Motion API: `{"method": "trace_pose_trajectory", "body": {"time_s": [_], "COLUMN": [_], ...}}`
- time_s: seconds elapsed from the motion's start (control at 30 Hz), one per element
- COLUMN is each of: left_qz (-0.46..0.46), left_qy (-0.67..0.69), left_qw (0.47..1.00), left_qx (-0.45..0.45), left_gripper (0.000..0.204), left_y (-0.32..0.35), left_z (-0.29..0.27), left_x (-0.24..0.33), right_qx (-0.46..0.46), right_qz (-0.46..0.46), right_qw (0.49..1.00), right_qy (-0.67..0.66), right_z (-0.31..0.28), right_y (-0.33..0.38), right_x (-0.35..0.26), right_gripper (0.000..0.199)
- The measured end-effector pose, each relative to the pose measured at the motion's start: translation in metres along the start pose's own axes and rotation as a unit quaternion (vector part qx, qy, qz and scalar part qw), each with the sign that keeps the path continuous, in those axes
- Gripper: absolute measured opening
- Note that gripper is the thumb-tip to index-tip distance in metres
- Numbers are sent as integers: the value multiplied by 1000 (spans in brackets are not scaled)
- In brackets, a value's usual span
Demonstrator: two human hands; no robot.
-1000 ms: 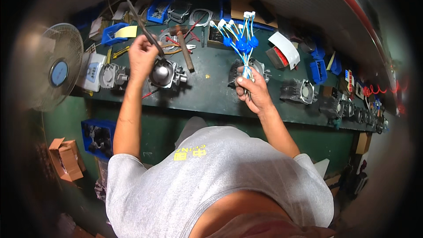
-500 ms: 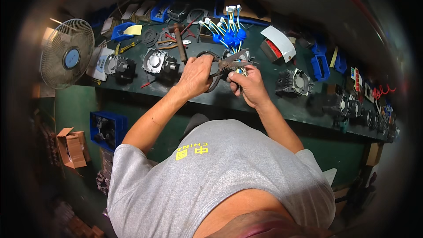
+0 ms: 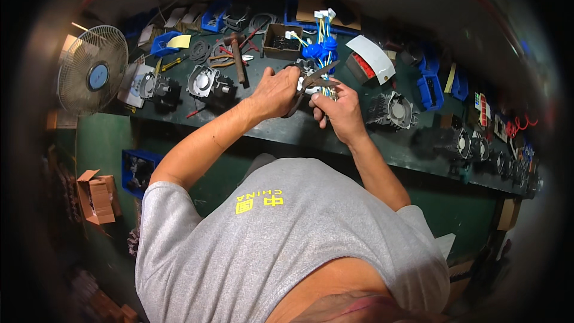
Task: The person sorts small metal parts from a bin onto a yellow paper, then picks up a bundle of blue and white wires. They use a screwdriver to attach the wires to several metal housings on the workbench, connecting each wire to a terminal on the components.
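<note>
I see my left hand [image 3: 274, 91] wrapped around the handles of a pair of scissors [image 3: 308, 84], its fingers pressed together on them, while the blades stand slightly parted and point up and to the right from that grip. My right hand [image 3: 339, 110] sits just to the right of the blades, its fingers pinching the lower end of a bundle of blue and yellow wires [image 3: 321, 54]. The bundle's long axis runs away from those fingers toward the far edge of the desk [image 3: 287, 128], so the scissors cross it almost at a right angle, just above the pinch. The left hand is the one carrying the blades; the right is nearer to the wires themselves.
</note>
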State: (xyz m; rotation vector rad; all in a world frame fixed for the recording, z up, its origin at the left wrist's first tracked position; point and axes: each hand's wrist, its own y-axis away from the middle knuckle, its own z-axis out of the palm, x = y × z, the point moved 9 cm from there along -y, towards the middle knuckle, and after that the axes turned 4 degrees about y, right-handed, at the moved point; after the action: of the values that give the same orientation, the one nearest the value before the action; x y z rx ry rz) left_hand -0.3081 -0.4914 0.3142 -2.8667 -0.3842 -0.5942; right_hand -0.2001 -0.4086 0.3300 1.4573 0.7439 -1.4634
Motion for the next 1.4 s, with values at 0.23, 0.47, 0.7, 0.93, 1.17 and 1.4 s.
{"method": "trace_pose_trajectory", "body": {"time_s": [0.23,0.47,0.7,0.93,1.17,1.4], "left_qz": [8,-29,-63,-379,-511,-441], "left_qy": [-16,43,446,327,367,263], "left_qw": [1000,999,887,864,775,829], "left_qx": [9,7,102,47,59,222], "left_gripper": [29,26,28,19,42,48], "left_y": [-9,-1,35,169,115,28], "left_z": [-1,-12,14,222,225,118], "left_x": [1,11,-14,-167,-255,-261], "right_qx": [15,53,73,102,109,112], "right_qz": [-9,-21,-10,9,43,38], "right_qw": [996,995,997,992,991,992], "right_qy": [90,87,-10,-74,-62,-37], "right_z": [-9,-22,-46,-71,-73,-58], "right_y": [-1,-2,-9,20,40,55], "right_x": [-7,-11,19,47,65,61], "right_gripper": [12,16,36,32,33,37]}}
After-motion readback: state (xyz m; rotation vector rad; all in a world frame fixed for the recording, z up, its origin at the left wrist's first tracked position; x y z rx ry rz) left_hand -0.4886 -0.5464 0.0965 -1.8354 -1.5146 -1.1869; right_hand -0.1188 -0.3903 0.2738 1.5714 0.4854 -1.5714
